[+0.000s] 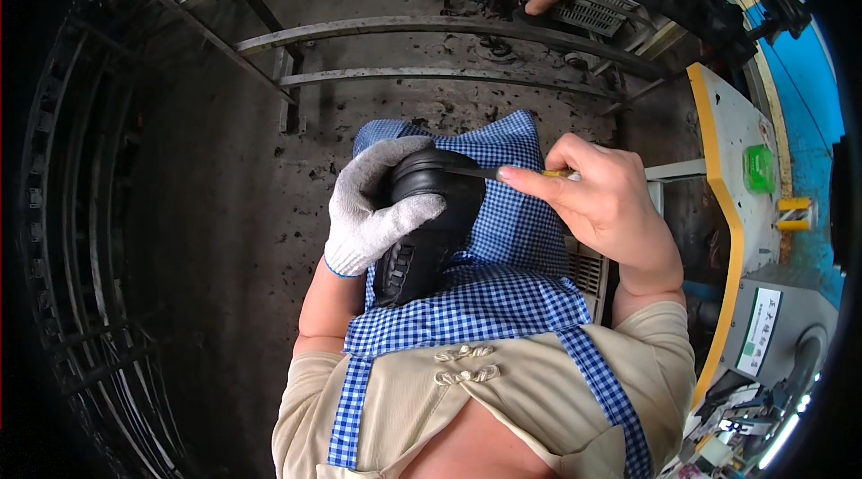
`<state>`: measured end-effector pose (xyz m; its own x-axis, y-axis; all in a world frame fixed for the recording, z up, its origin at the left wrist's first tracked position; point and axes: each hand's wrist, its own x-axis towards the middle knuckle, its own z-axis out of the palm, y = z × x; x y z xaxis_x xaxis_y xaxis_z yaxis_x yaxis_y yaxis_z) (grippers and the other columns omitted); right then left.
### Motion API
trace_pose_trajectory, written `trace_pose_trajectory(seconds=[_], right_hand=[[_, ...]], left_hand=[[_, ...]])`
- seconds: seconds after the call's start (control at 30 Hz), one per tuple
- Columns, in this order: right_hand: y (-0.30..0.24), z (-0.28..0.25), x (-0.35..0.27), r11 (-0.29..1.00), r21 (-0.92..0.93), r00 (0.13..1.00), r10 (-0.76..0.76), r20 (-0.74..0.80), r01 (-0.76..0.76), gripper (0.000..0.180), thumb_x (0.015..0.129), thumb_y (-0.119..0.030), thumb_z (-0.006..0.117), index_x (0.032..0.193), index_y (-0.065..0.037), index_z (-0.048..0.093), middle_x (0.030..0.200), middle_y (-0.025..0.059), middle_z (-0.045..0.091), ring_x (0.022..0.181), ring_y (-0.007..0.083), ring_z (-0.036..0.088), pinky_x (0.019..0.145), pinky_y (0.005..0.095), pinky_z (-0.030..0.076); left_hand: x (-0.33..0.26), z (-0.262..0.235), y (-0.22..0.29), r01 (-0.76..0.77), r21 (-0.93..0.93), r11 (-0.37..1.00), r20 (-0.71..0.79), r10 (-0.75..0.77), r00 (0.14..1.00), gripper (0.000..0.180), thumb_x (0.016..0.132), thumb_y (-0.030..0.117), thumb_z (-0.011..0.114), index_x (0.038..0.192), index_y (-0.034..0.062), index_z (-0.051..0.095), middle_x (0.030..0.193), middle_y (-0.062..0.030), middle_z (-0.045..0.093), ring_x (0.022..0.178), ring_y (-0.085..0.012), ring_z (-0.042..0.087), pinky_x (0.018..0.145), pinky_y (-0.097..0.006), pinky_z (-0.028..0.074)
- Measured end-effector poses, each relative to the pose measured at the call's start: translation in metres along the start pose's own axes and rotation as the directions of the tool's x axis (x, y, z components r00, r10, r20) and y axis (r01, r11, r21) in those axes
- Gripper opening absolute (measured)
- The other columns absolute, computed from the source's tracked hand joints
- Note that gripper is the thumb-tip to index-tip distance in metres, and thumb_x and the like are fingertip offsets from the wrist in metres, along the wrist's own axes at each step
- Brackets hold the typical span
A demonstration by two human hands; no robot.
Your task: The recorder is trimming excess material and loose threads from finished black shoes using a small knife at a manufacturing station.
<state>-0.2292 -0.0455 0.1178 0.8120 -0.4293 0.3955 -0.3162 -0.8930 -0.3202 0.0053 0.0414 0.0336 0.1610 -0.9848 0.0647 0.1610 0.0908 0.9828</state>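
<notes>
Beige cloth shirt (395,407) sits nearest. White-gloved left hand (370,207) clasps black treaded shoe (444,210); bare right hand (606,201) pinches slim dark tool (473,172)

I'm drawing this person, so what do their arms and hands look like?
The left hand wears a pale grey knitted glove with a blue cuff edge; the right hand has no glove. The beige sleeves are short, leaving the forearms bare.

The left grip (359,211), gloved in whitish knit, is curved into a C, its thumb (415,210) extended to the right. The bare right grip (600,196) is closed, one digit (539,184) stretched toward the left grip, the others folded. The bare left forearm (325,307) and right forearm (648,271) reach forward, leaning inward.
</notes>
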Motion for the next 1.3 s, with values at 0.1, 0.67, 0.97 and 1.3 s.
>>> trace_pose_trajectory(seconds=[0.1, 0.67, 0.97, 1.3], right_hand=[[-0.003, -0.002, 0.003, 1.000, -0.013, 1.000, 0.012, 0.015, -0.012, 0.042, 0.066, 0.000, 0.069, 0.104, -0.017, 0.073, 0.071, 0.0064, 0.050, 0.053, 0.0197, 0.052, 0.047, 0.0296, 0.041], [-0.006, 0.003, 0.006, 0.999, 0.030, 0.999, 0.037, 0.003, -0.037, 0.037, 0.067, 0.001, 0.070, 0.100, -0.015, 0.074, 0.068, 0.0061, 0.050, 0.052, 0.0193, 0.052, 0.046, 0.0289, 0.040], [0.006, -0.007, -0.002, 0.997, 0.070, 0.999, 0.020, 0.043, -0.023, 0.035, 0.071, 0.000, 0.069, 0.104, -0.012, 0.072, 0.069, 0.0066, 0.051, 0.054, 0.0174, 0.053, 0.048, 0.0271, 0.040], [0.050, 0.121, -0.053, 0.813, 0.574, 0.986, 0.160, -0.055, -0.099, 0.102, 0.064, -0.016, 0.088, 0.146, -0.006, 0.028, 0.073, 0.0009, 0.057, 0.056, 0.0067, 0.050, 0.052, 0.0228, 0.043]], left_hand=[[0.000, -0.002, 0.000, 0.017, -0.002, 1.000, 0.000, -0.017, 1.000, 0.068, 0.062, 0.026, 0.087, 0.116, -0.0042, 0.059, 0.106, -0.0112, 0.064, 0.098, -0.0189, 0.061, 0.091, -0.032, 0.048], [0.001, 0.001, -0.003, 0.011, 0.056, 0.998, 0.020, -0.012, 1.000, 0.067, 0.063, 0.028, 0.086, 0.116, -0.0032, 0.059, 0.106, -0.0110, 0.064, 0.097, -0.0185, 0.061, 0.090, -0.032, 0.049], [0.004, -0.002, -0.002, 0.022, 0.039, 0.999, 0.026, -0.023, 0.999, 0.067, 0.062, 0.028, 0.086, 0.116, -0.0022, 0.060, 0.107, -0.0105, 0.064, 0.099, -0.0190, 0.061, 0.091, -0.033, 0.048], [0.045, -0.082, -0.036, -0.209, -0.798, 0.565, -0.389, -0.219, 0.895, 0.064, 0.087, 0.058, 0.055, 0.119, 0.0018, 0.057, 0.115, -0.0159, 0.063, 0.102, -0.0270, 0.063, 0.093, -0.042, 0.051]])
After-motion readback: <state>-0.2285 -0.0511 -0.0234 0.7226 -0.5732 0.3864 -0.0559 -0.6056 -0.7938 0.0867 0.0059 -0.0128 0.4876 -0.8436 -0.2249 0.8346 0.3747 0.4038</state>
